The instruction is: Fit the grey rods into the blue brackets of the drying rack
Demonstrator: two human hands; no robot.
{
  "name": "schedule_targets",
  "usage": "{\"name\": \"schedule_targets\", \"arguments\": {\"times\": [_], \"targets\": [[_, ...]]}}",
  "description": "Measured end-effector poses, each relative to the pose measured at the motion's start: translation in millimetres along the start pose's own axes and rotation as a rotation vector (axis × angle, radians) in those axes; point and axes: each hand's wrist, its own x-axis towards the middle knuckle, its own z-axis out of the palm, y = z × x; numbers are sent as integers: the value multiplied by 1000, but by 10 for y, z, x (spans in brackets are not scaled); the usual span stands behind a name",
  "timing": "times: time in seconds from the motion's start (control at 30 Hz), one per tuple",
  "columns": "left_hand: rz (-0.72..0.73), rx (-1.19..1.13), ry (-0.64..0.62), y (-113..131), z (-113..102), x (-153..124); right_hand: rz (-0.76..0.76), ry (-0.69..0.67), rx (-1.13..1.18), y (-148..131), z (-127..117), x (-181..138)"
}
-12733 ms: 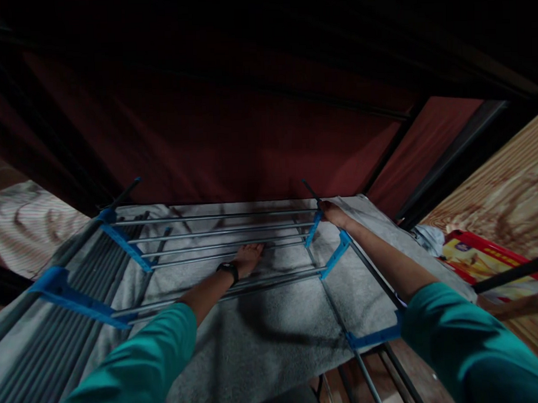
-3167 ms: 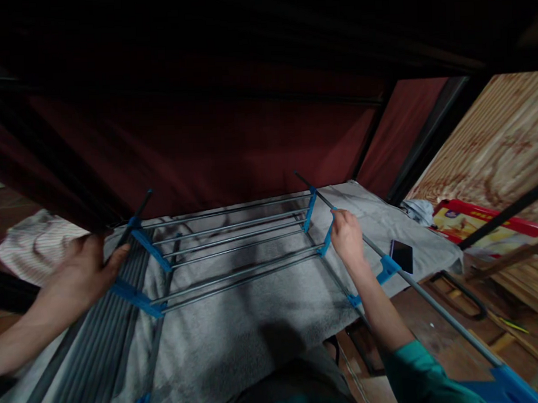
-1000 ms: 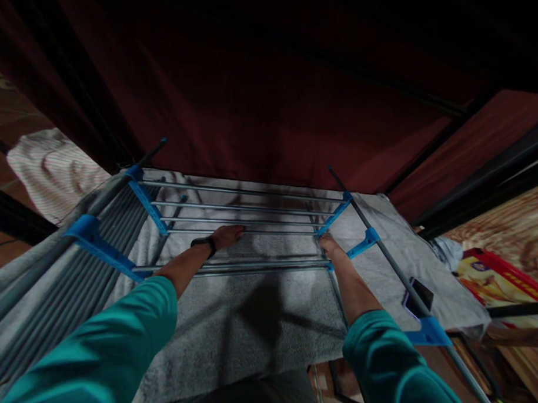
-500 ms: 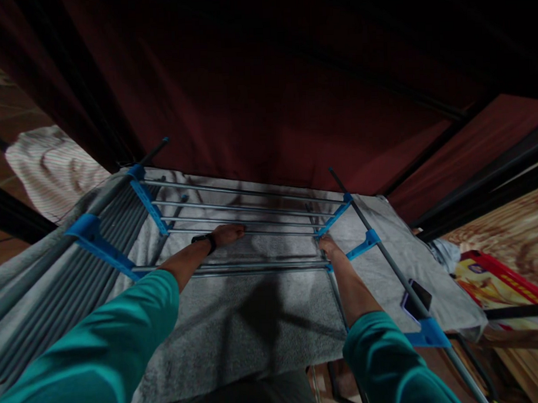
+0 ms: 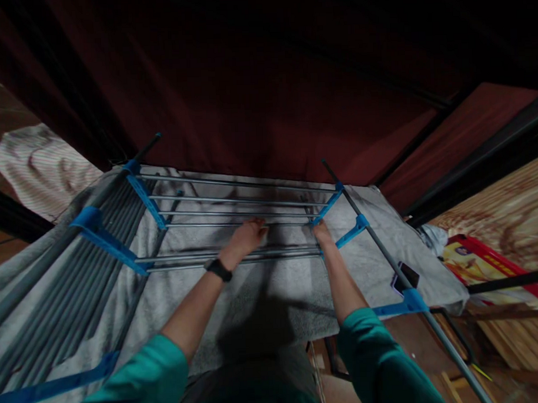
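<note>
A rack of grey metal tubes [image 5: 233,200] with blue plastic connectors lies partly assembled on a grey cloth. My left hand [image 5: 246,236], with a dark band on the wrist, is closed at the lowest rod of the far tier, right of its middle; the exact finger contact is hard to see. My right hand [image 5: 323,235] is closed around the rack's right side, at the lower end of a blue connector [image 5: 326,208], and covers the joint there. A nearer pair of rods [image 5: 235,258] runs under my left forearm. Another blue connector [image 5: 352,232] stands right of my right hand.
Many loose grey tubes [image 5: 90,272] lie at the left. A phone [image 5: 404,278] rests on the grey cloth [image 5: 294,294] under the right-hand pole. Further right is a red and yellow box [image 5: 483,264]. A dark red curtain [image 5: 248,108] hangs behind, and a striped cloth [image 5: 47,165] lies far left.
My left hand has moved right along the rod, toward my right hand. My right hand stays at the right joint. The view has shifted slightly, showing another blue connector at lower left.
</note>
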Motion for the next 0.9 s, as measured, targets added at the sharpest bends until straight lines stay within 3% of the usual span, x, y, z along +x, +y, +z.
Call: {"name": "schedule_targets", "arguments": {"times": [0.07, 0.13, 0.17, 0.27, 0.33, 0.5, 0.63, 0.9], "targets": [[173, -87, 148, 411, 194, -365, -15, 29, 42, 57, -73, -204], [378, -81, 130, 685, 454, -708, -87, 110, 130, 203, -188, -531], [415, -44, 117, 748, 590, -834, -110, 145, 138, 308, -253, -720], [299, 83, 155, 650, 926, -962, 28, 352, 66, 674, -418, -1224], [189, 138, 167, 454, 1046, -877, 146, 369, 34, 889, -465, -1410], [93, 133, 24, 156, 1047, -560, 199, 133, 29, 1094, -373, -1408], [47, 92, -72, 189, 965, -473, 235, 119, -75, 1054, -297, -1325], [58, 90, -98, 201, 911, -455, 253, 24, -202, 1011, -317, -1243]]}}
